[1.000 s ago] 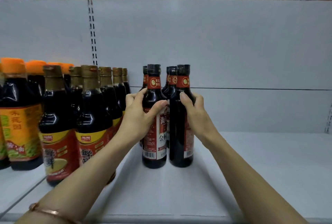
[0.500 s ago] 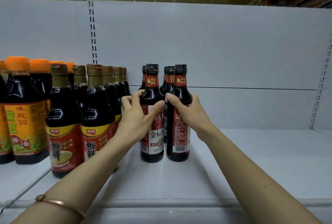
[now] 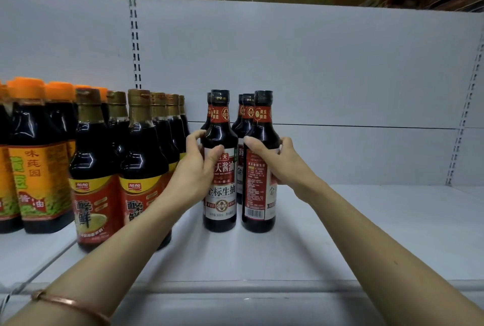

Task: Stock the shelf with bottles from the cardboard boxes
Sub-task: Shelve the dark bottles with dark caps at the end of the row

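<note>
Glass, dark, upright on white shelf (image 3: 340, 247): left hand (image 3: 195, 171) wrapped round front-left bottle (image 3: 221, 168), right hand (image 3: 277, 160) round front-right bottle (image 3: 259, 168), rows behind just touching; risk judged, uneven push tipping rear bottles.

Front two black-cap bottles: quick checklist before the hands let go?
1. Left hand grips the left front bottle: ok, fingers curled round its shoulder.
2. Right hand grips the right front bottle: ok.
3. Both bottles upright with bases on the shelf: ok.
4. Labels facing out: not ok. The left one shows its front label, the right one shows its barcode side.
5. Clear of the gold-cap bottles: ok, a gap shows at shelf level.
6. In line with the black-cap bottles behind: cannot tell, mostly hidden.
</note>
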### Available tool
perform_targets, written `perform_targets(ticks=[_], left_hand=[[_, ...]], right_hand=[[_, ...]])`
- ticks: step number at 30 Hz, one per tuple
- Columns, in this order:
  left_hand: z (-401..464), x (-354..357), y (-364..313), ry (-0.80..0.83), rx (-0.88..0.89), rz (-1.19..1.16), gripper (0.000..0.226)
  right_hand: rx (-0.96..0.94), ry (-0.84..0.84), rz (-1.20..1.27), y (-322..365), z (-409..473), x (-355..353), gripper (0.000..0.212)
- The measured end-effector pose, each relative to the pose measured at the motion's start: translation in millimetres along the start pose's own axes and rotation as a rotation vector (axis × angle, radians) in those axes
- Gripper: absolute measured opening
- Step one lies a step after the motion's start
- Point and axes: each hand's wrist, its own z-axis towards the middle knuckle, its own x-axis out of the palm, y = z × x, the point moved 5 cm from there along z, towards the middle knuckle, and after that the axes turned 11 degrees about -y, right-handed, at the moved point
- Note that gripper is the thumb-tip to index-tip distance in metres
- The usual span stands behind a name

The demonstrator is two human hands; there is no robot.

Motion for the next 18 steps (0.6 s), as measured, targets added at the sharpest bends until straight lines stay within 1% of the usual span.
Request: perform_targets(ticks=[1, 2, 3, 5, 6, 8, 10, 11, 14, 16, 18], left_hand=[[-1, 2, 3, -0.001, -0.022, -0.024, 0.059], [-3, 3, 6, 0.003, -0.04, -0.019, 0.066], [-6, 4, 8, 0.011, -0.041, 0.004, 0.076], [-13, 4, 12, 0.033, -0.033, 0.07, 0.098], [-14, 4, 15, 0.036, -0.022, 0.087, 0.105], [-14, 4, 17, 0.028, 0.003, 0.091, 0.11], [-14, 6, 19, 0.014, 0.012, 0.074, 0.109], [-15, 6, 21, 0.005, -0.018, 0.057, 0.106], [-17, 8, 30, -0.014, -0.079, 0.066, 0.085], [-16, 8, 32, -0.007, -0.077, 0.104, 0.071], [-15, 9, 34, -0.002, -0.077, 0.112, 0.066]], right_hand=[[-0.014, -0.021, -0.015, -2, 2, 2, 0.095], [-0.018, -0.034, -0.021, -3, 4, 3, 0.101], [-0.03, -0.022, -0.014, -5, 5, 5, 0.097], [-0.046, 0.059, 0.036, -1, -3, 7, 0.065], [-0.016, 0.12, 0.071, -4, -9, 7, 0.054], [0.043, 0.207, 0.093, -16, -14, 1, 0.06], [0.035, 0.246, 0.077, -23, -14, -4, 0.066], [0.034, 0.253, 0.061, -26, -13, -6, 0.066], [0.007, 0.243, 0.017, -28, -13, -8, 0.068], [-0.024, 0.217, 0.006, -31, -14, -8, 0.063], [-0.042, 0.174, -0.001, -31, -15, -6, 0.057]])
